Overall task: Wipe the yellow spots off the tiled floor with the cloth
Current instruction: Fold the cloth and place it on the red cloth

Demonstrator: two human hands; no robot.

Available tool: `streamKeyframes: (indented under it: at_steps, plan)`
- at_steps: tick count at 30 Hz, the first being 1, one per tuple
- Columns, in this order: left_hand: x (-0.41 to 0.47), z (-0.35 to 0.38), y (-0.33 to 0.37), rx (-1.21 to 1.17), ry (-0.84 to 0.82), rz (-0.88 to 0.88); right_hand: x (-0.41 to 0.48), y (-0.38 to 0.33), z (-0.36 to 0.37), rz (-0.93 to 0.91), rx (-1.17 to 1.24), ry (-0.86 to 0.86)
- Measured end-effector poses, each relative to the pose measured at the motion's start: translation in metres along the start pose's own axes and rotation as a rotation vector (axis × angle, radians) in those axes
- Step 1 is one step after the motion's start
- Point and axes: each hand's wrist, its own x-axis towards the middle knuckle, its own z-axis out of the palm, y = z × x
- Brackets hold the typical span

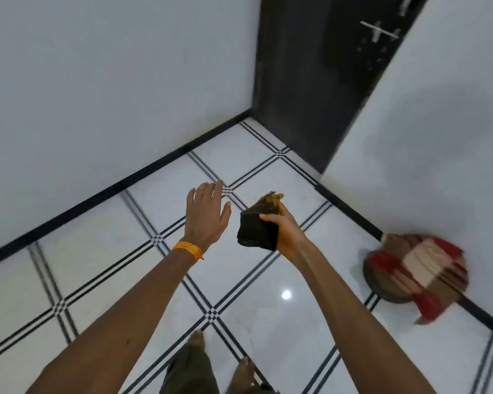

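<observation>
Floor edges: the tiled floor (256, 282) is white with black striped seams; a black skirting (120, 183) closes its left edge under a white wall (111, 81), and a second white wall (439, 123) closes the right edge.
Far corner: a dark door (305, 81) stands between the two walls, with a metal latch (379, 31) high on it.
Open room: bare tiles run from the person's feet to the far corner; the floor narrows toward the door.
Counts: two hands, two bare feet, one dark cloth, one round container, one door, two walls.
Left hand (207, 214): held out above the floor, palm down, fingers straight and slightly spread, holding nothing; an orange thread band (188, 248) circles the wrist.
Right hand (285, 231): fingers and thumb curled round the cloth, just beside the left hand.
Cloth (256, 228): dark, bunched, held in the air above the middle tiles; a yellowish smear (271, 198) shows at its top end.
Container: a round dark vessel (382, 288) sits on the floor against the right wall's skirting; blurred, so its kind cannot be told.
Contents: a red, cream and brown checked fabric (421, 268) fills it and spills over the near rim.
Feet: left foot (197, 341) and right foot (244, 371) stand on the tiles at the near edge.
Glare: one bright light reflection (286, 294) lies on the tile below the right forearm.
</observation>
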Motion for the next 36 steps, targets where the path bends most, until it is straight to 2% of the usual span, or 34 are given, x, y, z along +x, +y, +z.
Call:
streamKeyframes:
  at_steps: [6,12,17,23,31,36]
  plan:
    - [0.056,0.071,0.136,-0.038,-0.091,0.271,-0.026,-0.024,-0.146,-0.015,0.209,0.285]
    - [0.11,0.158,0.271,-0.127,-0.206,0.501,-0.047,-0.029,-0.288,-0.056,0.461,0.477]
    - [0.138,0.226,0.387,-0.189,-0.328,0.698,-0.071,-0.021,-0.399,-0.093,0.779,0.572]
    - [0.16,0.308,0.488,-0.172,-0.437,0.879,-0.071,-0.014,-0.507,-0.108,0.959,0.628]
    - [0.161,0.441,0.638,-0.19,-0.596,0.841,-0.024,-0.004,-0.689,0.016,0.913,0.681]
    - [0.174,0.527,0.703,-0.171,-0.598,0.825,0.021,0.015,-0.793,0.094,0.917,0.705]
